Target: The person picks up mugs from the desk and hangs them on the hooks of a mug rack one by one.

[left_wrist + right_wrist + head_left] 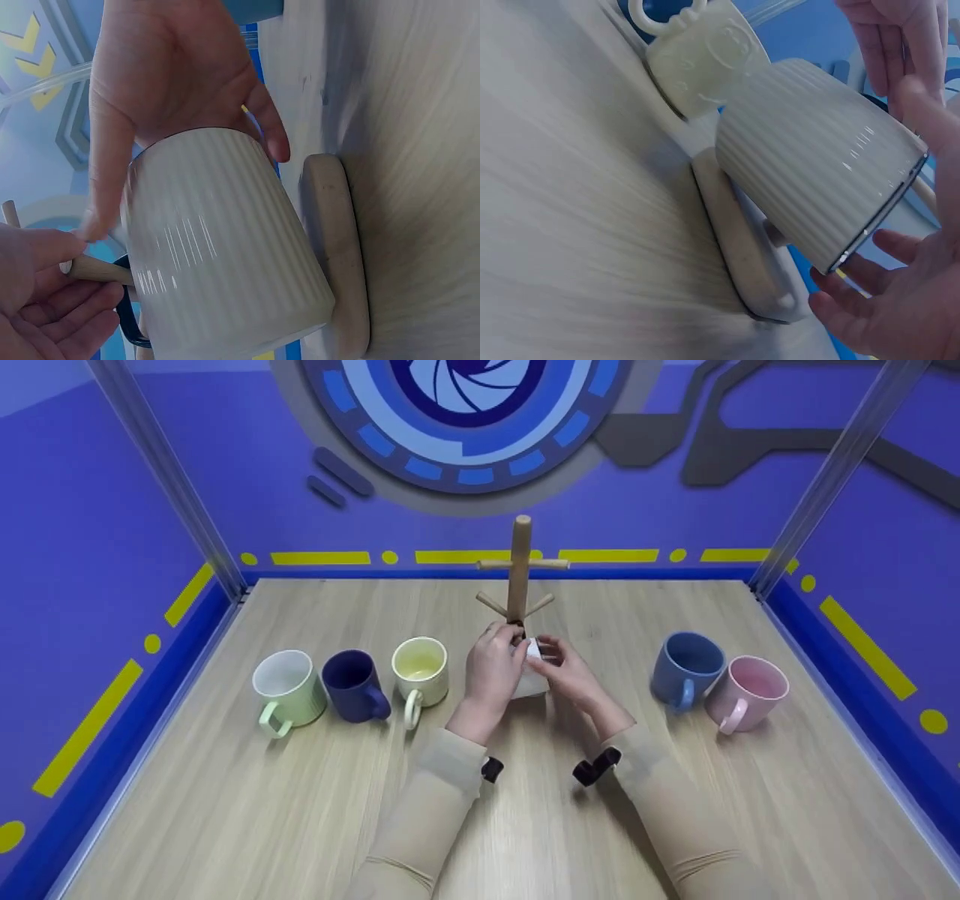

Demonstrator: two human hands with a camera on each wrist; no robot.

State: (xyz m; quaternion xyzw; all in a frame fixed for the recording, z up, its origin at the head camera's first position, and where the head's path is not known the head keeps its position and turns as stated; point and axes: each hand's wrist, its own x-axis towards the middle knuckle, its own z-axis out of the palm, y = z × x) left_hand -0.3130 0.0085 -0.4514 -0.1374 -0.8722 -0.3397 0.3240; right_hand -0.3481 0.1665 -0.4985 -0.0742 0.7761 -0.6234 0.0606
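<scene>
A white ribbed mug [217, 247] with a dark rim and dark handle [129, 319] hangs tilted at a low peg [97, 270] of a wooden mug tree [520, 555]. The peg's end pokes out past the handle. My right hand [574, 671] holds the mug by its rim, fingertips [840, 289] curled at the edge and thumb up toward the handle side. On the other side, my left hand [491, 664] is around the peg end and the handle, its fingers [82, 330] loosely bent and touching near the handle. Its palm holds nothing.
Left of the stand are a pale green mug [289, 690], a dark blue mug [352, 686] and a cream mug [421, 671]. A blue mug [686, 667] and a pink mug [748, 694] stand close together at right. Bare upper pegs [551, 563] stick out above the hands.
</scene>
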